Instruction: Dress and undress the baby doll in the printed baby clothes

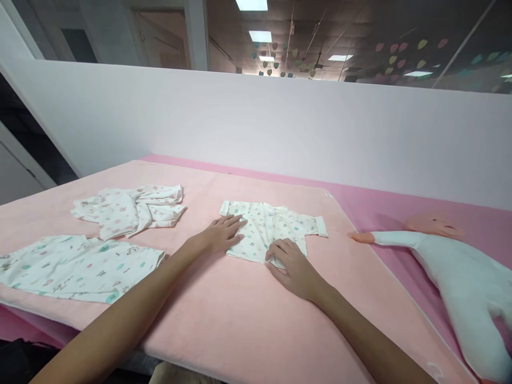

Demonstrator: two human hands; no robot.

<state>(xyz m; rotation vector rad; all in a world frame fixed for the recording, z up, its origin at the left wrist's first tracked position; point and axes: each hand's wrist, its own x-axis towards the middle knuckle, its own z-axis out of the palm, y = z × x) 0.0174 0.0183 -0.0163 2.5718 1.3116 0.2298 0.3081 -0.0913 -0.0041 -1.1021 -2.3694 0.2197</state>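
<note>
A small white baby shirt with a print of little coloured figures lies spread flat on a pink blanket, its short sleeves out to both sides and a front seam down its middle. My left hand rests with fingers stretched out on the shirt's left side, below the left sleeve. At the bottom hem, near the middle, my right hand has its fingers curled, the thumb close to the index finger, pinching the fabric edge. The fingertips partly cover the hem there.
Left on the blanket lie a crumpled white printed garment and a larger white printed cloth. A baby doll in white clothing lies at the right on a pink mat. A white partition wall stands behind, with windows above it.
</note>
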